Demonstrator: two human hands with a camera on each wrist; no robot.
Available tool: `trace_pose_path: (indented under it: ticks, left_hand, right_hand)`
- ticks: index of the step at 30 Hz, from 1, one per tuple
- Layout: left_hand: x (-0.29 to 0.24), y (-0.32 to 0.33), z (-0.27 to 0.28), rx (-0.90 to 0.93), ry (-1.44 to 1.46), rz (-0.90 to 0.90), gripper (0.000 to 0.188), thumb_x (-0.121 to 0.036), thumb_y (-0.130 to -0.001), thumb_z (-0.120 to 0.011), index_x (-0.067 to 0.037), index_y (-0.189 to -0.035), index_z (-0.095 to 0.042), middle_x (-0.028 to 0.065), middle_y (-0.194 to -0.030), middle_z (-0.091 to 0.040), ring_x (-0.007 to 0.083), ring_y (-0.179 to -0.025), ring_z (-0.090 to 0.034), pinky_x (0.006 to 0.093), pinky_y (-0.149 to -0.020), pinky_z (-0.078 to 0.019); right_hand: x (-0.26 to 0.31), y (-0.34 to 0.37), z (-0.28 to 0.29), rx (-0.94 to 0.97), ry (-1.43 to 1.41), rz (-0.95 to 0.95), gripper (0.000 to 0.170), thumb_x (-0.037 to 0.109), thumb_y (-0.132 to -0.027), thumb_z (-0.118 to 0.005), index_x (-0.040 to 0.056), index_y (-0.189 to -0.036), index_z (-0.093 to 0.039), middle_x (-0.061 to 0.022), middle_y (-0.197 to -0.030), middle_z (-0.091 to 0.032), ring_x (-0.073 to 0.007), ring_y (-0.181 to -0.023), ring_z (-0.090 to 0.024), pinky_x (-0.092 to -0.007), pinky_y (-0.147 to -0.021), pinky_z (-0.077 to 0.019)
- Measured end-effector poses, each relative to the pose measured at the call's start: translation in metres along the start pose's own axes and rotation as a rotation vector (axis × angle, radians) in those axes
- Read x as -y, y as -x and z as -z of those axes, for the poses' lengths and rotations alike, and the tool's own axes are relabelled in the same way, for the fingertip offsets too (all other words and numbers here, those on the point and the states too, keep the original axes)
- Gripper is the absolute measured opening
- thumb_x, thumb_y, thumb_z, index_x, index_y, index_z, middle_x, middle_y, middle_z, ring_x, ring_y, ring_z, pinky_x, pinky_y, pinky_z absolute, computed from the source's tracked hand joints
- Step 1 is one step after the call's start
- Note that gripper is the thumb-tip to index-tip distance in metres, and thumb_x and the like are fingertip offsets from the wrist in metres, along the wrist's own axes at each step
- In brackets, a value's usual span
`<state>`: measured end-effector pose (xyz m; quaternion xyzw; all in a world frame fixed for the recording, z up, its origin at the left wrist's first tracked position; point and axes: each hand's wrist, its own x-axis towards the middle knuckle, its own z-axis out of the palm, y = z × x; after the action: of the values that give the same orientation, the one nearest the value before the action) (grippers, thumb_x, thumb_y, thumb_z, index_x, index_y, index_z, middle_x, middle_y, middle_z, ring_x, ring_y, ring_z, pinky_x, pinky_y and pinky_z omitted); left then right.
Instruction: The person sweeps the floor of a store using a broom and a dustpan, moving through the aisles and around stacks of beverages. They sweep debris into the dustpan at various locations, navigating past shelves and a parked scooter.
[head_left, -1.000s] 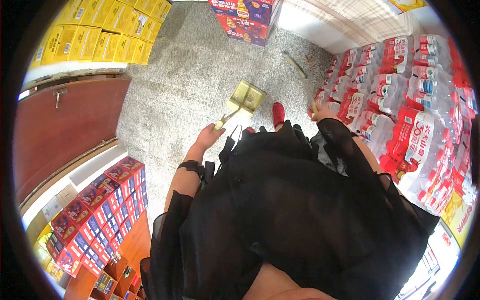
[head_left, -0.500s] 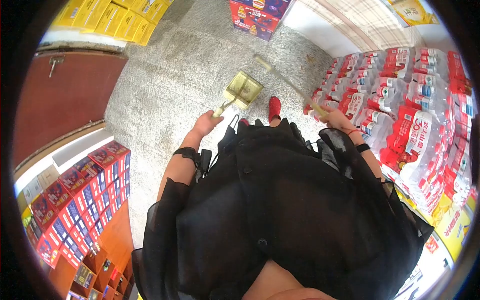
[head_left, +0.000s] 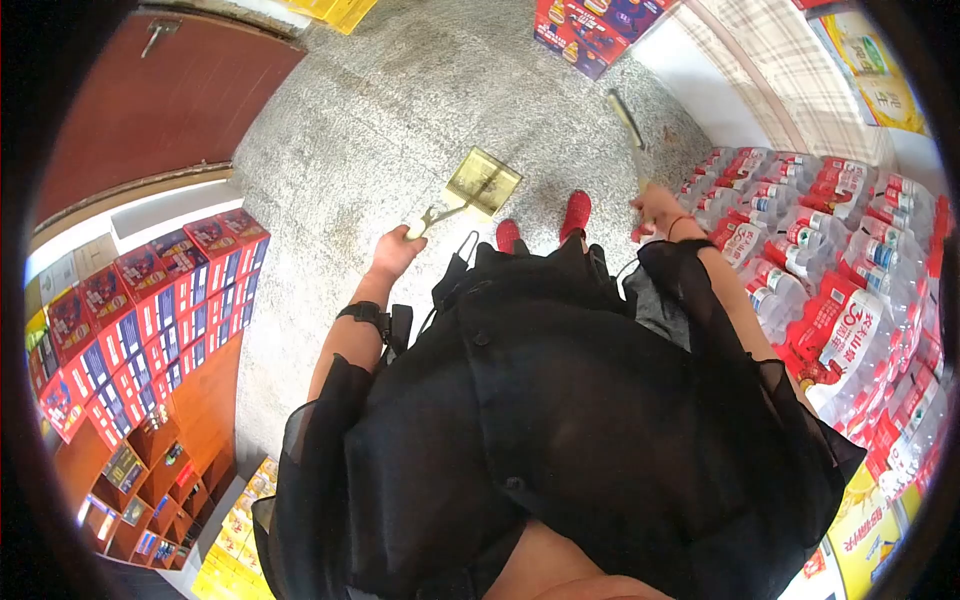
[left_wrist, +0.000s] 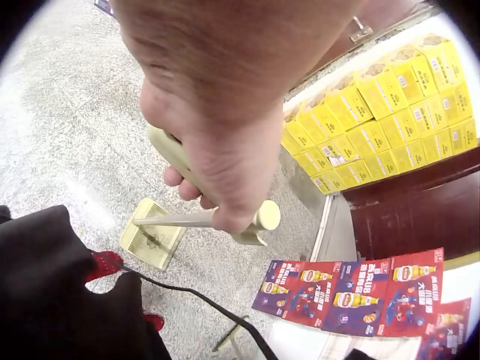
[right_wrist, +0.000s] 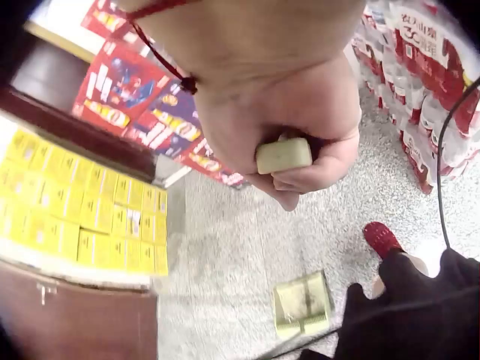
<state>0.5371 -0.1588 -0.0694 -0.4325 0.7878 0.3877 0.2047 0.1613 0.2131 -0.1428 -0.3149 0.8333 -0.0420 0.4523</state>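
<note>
In the head view my left hand grips the pale handle of a yellowish-green dustpan, whose pan lies low over the floor ahead of my feet. The left wrist view shows the fingers curled round the dustpan handle, with the dustpan's ridged pan below. My right hand holds a broom by its handle, the head pointing forward and away to the right of the dustpan. In the right wrist view, the broom handle's pale end sticks out of the closed fist.
Shrink-wrapped bottle packs are stacked on my right. Red and blue cartons stand at left beside wooden shelving, below a brown door. Another carton stack is ahead. Red shoes stand on the speckled floor.
The broom head swung leftward toward the dustpan, then back to the right, pointing away. The dustpan stays in my left hand. The surroundings shifted in the head view, and both shoes now show more.
</note>
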Motion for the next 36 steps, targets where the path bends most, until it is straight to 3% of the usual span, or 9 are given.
trace_pose_path:
  ticks: [1,3,10,14,21,23,25,28,36]
  left_hand:
    - [0.002,0.004,0.001,-0.008,0.01,0.003,0.035,-0.031,-0.072,-0.064,0.001,-0.087,-0.057,0.0074,-0.063,-0.056,0.0141,-0.056,-0.052,0.0295,-0.054,-0.042]
    - [0.004,0.012,0.0,0.043,-0.003,0.098,0.045,-0.041,-0.07,-0.061,-0.002,-0.094,-0.059,0.0173,-0.082,-0.062,0.0293,-0.081,-0.059,0.0358,-0.074,-0.044]
    - [0.025,0.025,-0.007,0.043,0.063,0.136,0.05,-0.047,-0.071,-0.059,-0.003,-0.094,-0.06,0.0176,-0.081,-0.061,0.0301,-0.082,-0.059,0.0361,-0.075,-0.0444]
    - [0.041,0.03,-0.013,0.05,0.116,0.083,0.052,-0.049,-0.071,-0.058,-0.002,-0.092,-0.059,0.0186,-0.082,-0.061,0.0317,-0.083,-0.058,0.0375,-0.075,-0.0442]
    - [0.057,0.033,-0.015,0.04,0.16,0.059,0.053,-0.05,-0.071,-0.058,-0.002,-0.092,-0.059,0.0194,-0.084,-0.061,0.0323,-0.084,-0.058,0.0379,-0.076,-0.0439]
    - [0.06,0.034,-0.018,0.0,0.185,0.043,0.049,-0.044,-0.074,-0.062,0.0,-0.095,-0.059,0.0089,-0.068,-0.058,0.0166,-0.061,-0.056,0.0293,-0.059,-0.0447]
    - [0.057,0.034,-0.017,-0.024,0.172,0.053,0.05,-0.043,-0.074,-0.062,0.0,-0.097,-0.058,0.0089,-0.069,-0.059,0.0171,-0.061,-0.056,0.03,-0.059,-0.0448]
    - [0.05,0.037,-0.019,-0.028,0.178,0.091,0.048,-0.041,-0.073,-0.063,0.0,-0.096,-0.058,0.0101,-0.07,-0.059,0.019,-0.062,-0.056,0.031,-0.06,-0.0449]
    - [0.014,0.038,-0.023,-0.098,0.232,0.192,0.042,-0.038,-0.07,-0.063,-0.001,-0.09,-0.059,0.0091,-0.067,-0.059,0.019,-0.062,-0.057,0.0311,-0.06,-0.0446]
  right_hand:
    - [0.02,0.01,-0.019,-0.112,-0.273,-0.195,0.034,0.01,-0.064,-0.067,0.0023,-0.093,-0.05,-0.0082,-0.066,-0.054,-0.0271,-0.059,-0.056,-0.0367,-0.052,-0.0449]
    - [0.023,0.02,-0.058,-0.124,-0.346,-0.128,0.036,0.01,-0.066,-0.067,0.0027,-0.097,-0.05,-0.0069,-0.068,-0.054,-0.0205,-0.054,-0.053,-0.033,-0.048,-0.0427]
    - [0.131,0.103,0.003,0.341,-0.543,-0.201,0.064,0.005,-0.071,-0.062,0.0124,-0.13,-0.038,-0.002,-0.065,-0.05,-0.0092,-0.046,-0.043,-0.0247,-0.038,-0.0308]
    - [0.138,0.107,0.027,0.388,-0.821,-0.311,0.063,0.003,-0.071,-0.061,0.0123,-0.13,-0.039,-0.0004,-0.062,-0.047,-0.01,-0.041,-0.038,-0.0257,-0.038,-0.0318]
    - [0.143,0.097,0.053,0.18,-0.721,-0.242,0.054,0.003,-0.073,-0.06,0.0059,-0.124,-0.044,-0.0005,-0.06,-0.046,-0.0103,-0.041,-0.039,-0.0241,-0.037,-0.0296]
    - [0.144,0.082,0.064,0.161,-0.719,-0.23,0.051,0.004,-0.073,-0.059,0.0073,-0.122,-0.045,0.001,-0.059,-0.044,-0.0084,-0.04,-0.036,-0.0229,-0.036,-0.0281]
    - [0.145,0.054,0.075,0.147,-0.724,-0.21,0.048,0.005,-0.073,-0.058,0.0088,-0.12,-0.045,0.0025,-0.058,-0.042,-0.0066,-0.039,-0.033,-0.0217,-0.035,-0.0266]
    - [0.145,0.007,0.079,0.105,-0.786,-0.27,0.017,0.006,-0.073,-0.059,0.0089,-0.083,-0.045,0.0019,-0.06,-0.043,-0.0067,-0.04,-0.038,-0.0219,-0.033,-0.0285]
    - [0.158,-0.015,0.051,0.258,-0.595,-0.151,0.03,0.005,-0.072,-0.06,0.0079,-0.099,-0.048,-0.0008,-0.061,-0.044,-0.0102,-0.045,-0.043,-0.025,-0.038,-0.0352]
